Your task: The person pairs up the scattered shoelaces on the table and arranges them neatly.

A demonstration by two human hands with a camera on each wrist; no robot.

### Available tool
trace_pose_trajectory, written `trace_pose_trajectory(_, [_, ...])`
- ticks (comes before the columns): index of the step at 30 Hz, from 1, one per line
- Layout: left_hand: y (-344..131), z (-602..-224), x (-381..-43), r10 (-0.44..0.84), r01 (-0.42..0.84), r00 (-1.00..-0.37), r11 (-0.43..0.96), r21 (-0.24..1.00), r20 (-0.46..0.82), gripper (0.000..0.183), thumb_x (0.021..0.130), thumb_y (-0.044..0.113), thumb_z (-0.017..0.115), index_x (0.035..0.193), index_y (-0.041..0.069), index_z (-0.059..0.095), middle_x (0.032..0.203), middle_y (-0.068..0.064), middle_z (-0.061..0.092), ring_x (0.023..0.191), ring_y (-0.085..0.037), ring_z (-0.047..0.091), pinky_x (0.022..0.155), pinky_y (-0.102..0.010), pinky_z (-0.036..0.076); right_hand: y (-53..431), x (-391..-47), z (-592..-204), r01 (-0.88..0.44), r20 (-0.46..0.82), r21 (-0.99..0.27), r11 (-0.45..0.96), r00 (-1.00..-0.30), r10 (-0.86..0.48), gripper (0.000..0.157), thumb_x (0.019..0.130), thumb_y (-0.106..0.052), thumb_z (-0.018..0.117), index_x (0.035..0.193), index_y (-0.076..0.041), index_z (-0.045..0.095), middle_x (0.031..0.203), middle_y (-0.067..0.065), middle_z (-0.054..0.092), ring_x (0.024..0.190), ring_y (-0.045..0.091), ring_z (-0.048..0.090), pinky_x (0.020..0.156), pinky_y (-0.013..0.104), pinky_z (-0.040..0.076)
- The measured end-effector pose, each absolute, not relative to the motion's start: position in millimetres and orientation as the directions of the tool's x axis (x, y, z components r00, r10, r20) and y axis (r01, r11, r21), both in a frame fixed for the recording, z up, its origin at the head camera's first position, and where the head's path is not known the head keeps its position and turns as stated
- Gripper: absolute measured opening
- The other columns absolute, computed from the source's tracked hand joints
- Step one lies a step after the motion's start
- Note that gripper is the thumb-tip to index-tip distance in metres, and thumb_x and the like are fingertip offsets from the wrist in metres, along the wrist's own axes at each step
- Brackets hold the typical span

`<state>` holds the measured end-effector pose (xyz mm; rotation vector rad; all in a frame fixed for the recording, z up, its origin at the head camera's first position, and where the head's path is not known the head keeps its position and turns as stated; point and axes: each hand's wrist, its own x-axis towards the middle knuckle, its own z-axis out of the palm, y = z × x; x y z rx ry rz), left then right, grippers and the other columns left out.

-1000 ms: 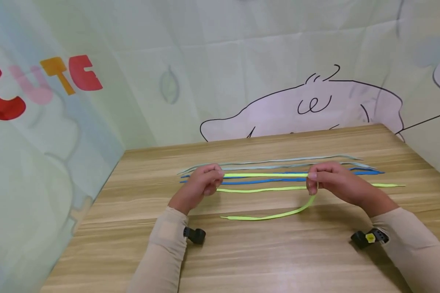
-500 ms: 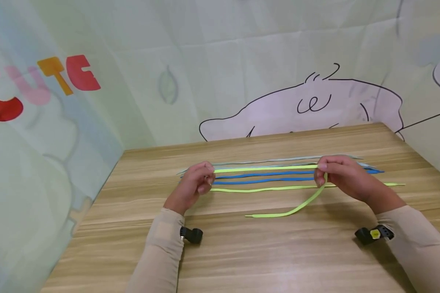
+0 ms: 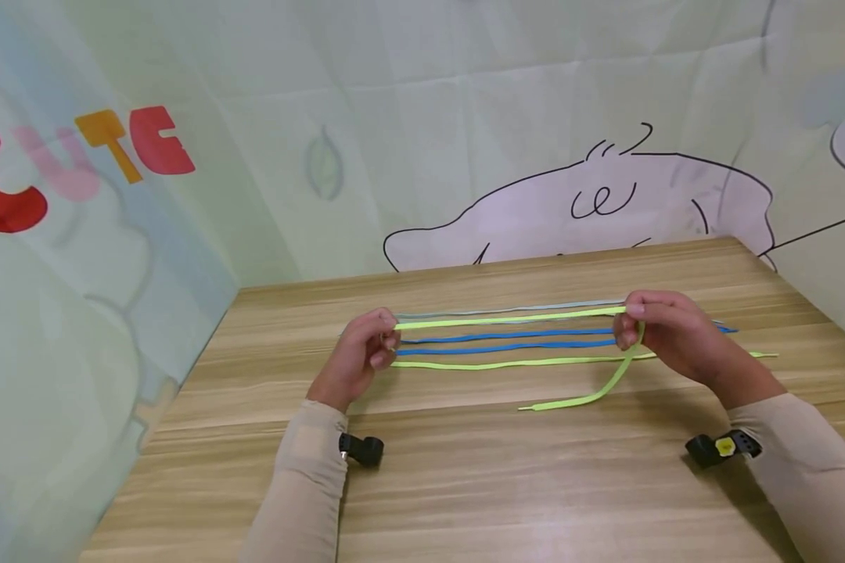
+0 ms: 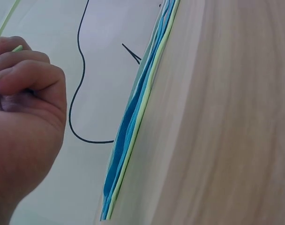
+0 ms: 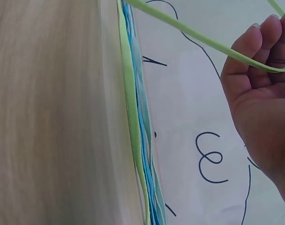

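Observation:
A flat yellow-green shoelace (image 3: 514,319) is stretched straight between both hands above the table. My left hand (image 3: 355,352) pinches it near its left end; in the left wrist view the tip (image 4: 18,48) pokes out between curled fingers. My right hand (image 3: 672,336) pinches it farther along, and the loose tail hangs past the palm, curving down and left toward the tabletop. Below the held lace, another yellow-green shoelace (image 3: 479,366) lies flat, nearest to me. Behind it run two blue shoelaces (image 3: 521,346), then light blue-grey shoelaces (image 3: 514,310), all roughly parallel.
The wood-grain table (image 3: 465,485) ends at a printed cloth backdrop (image 3: 422,156) along its back and left side. A black wrist camera (image 3: 362,450) sits on the left sleeve, and another black camera (image 3: 707,450) on the right.
Both hands have moved apart and slightly away from me, lengthening the taut stretch of yellow-green shoelace. Its hanging tail has slid right and shortened. The laces on the table have stayed put.

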<state>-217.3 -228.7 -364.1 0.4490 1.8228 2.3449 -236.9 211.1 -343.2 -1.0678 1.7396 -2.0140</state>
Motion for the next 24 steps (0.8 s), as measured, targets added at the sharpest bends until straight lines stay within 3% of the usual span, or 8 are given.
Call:
trace_pose_trajectory(14, [-244.3, -365.8, -217.5, 0.281, 0.1, -0.942, -0.287, 0.953, 0.183, 0.032, 0.097, 0.004, 0.036, 0.067, 0.01, 0.047, 0.069, 0.002, 0.052, 0.049, -0.005, 0.035, 0.05, -0.019, 0.028, 225.9, -243.0, -345.7, -0.226, 0.346, -0.937, -0.267, -0.712, -0.611, 0.041, 0.105, 0.003, 0.026, 0.085, -0.001, 0.062, 0.078, 0.003, 0.062, 0.075, 0.019, 0.061, 0.074, 0.03, 0.053])
trace_pose_trajectory(24, [-247.0, -368.6, -217.6, 0.237, 0.112, -0.958, -0.207, 0.972, 0.161, 0.03, 0.096, 0.006, 0.039, 0.068, 0.008, 0.048, 0.07, 0.0, 0.053, 0.055, -0.011, 0.041, 0.053, -0.023, 0.035, 233.0, -247.1, -350.2, -0.164, 0.312, -0.945, -0.283, -0.71, -0.631, 0.047, 0.106, 0.0, 0.022, 0.088, 0.0, 0.065, 0.08, 0.005, 0.066, 0.074, 0.015, 0.063, 0.069, 0.029, 0.055])
